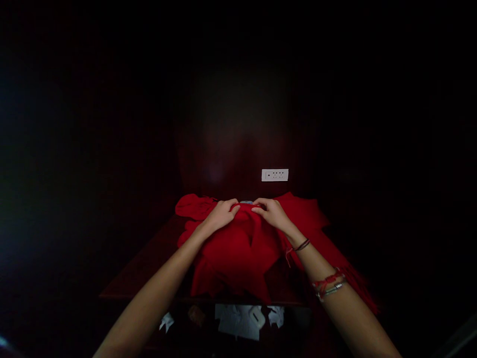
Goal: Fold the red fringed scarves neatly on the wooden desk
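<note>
A red cloth garment (234,253) lies bunched on a dark tabletop, its lower folds hanging toward the front edge. My left hand (223,213) pinches its upper edge between thumb and fingers. A short way to the right, my right hand (273,214) grips the same edge, thumb below and fingers above. Between the two hands the cloth is raised a little. Just behind that edge a small pale bluish object (246,202) shows, mostly hidden. The exact kind of garment cannot be made out.
More red cloth lies at the back left (194,206) and along the right side (313,219). A white socket plate (275,175) is on the dark wall behind. Below the table edge (149,297) are white papers (236,323), a white item (257,316) and a brown crumpled thing (196,315).
</note>
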`<state>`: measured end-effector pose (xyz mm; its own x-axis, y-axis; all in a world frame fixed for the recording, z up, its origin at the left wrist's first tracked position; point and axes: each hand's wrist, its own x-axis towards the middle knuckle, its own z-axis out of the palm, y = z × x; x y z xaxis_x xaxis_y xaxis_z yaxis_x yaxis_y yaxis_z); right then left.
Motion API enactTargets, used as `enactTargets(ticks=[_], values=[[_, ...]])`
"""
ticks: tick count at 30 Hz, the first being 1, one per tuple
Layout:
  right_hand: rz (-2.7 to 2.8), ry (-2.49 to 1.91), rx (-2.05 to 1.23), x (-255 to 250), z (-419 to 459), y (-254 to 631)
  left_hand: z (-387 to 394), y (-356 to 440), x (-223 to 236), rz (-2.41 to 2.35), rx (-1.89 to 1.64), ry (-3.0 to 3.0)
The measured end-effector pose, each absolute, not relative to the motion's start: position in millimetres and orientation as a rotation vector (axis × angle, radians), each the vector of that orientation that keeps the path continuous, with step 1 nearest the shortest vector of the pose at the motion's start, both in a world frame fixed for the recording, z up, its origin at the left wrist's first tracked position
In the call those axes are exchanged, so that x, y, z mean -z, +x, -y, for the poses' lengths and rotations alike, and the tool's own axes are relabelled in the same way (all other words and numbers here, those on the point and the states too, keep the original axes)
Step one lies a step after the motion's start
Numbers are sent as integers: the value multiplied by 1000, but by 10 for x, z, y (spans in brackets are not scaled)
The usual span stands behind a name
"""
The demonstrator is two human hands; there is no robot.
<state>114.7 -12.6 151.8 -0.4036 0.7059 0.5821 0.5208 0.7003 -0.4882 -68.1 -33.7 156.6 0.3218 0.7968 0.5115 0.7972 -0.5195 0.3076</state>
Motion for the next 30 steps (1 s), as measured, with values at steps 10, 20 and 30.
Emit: enactTargets(ticks=[10,20,30], values=[[2102,-1012,-324,-1557,210,1133,383,-631,-1592,1527,1073,-2387],[2075,-927,-239,-1574,239,1091,423,-569,-1546,1525,990,-2390],[2158,-858,-92,-1526,230,1061,472,-580,-1561,1536,794,-2359]])
